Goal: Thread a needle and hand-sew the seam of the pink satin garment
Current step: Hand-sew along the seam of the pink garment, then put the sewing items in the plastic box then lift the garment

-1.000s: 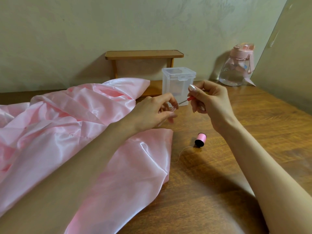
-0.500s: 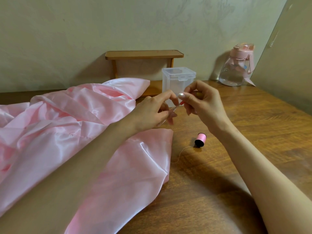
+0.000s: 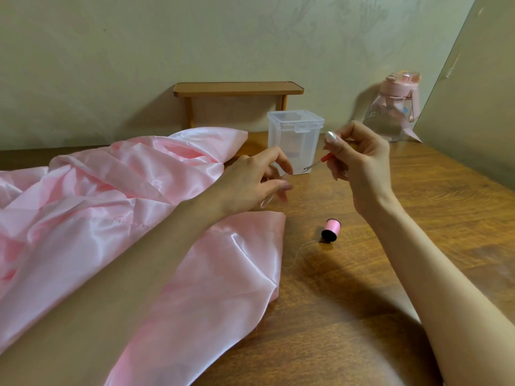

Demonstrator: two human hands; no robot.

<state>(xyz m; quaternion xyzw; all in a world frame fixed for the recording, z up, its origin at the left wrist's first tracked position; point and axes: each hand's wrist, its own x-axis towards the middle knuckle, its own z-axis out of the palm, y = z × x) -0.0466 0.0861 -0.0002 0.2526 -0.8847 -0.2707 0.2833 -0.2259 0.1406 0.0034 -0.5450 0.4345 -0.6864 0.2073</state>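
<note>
Head view: right hand (image 3: pixel 362 168) round red tool (image 3: pixel 326 158), left hand (image 3: pixel 248 185) round cap (image 3: pixel 266 201).

The right hand (image 3: pixel 362 168) is raised over the wooden table (image 3: pixel 418 246), its thumb and fingers pinching a red-handled tool (image 3: pixel 320 161) whose forked metal tip points down and left. The left hand (image 3: pixel 250 182), just left of it and apart from the tip, curls around a clear cap (image 3: pixel 266 201). Its forearm lies across the pink satin garment (image 3: pixel 111 204) heaped on the left. A pink thread spool (image 3: pixel 330 230) lies near the hands, a loose thread (image 3: pixel 298 252) trailing leftward from it. Farther back stand a lidded clear plastic box (image 3: pixel 295 140), a small wooden shelf (image 3: pixel 237 89) against the wall and, at far right, a pink water bottle (image 3: pixel 393 112).
</note>
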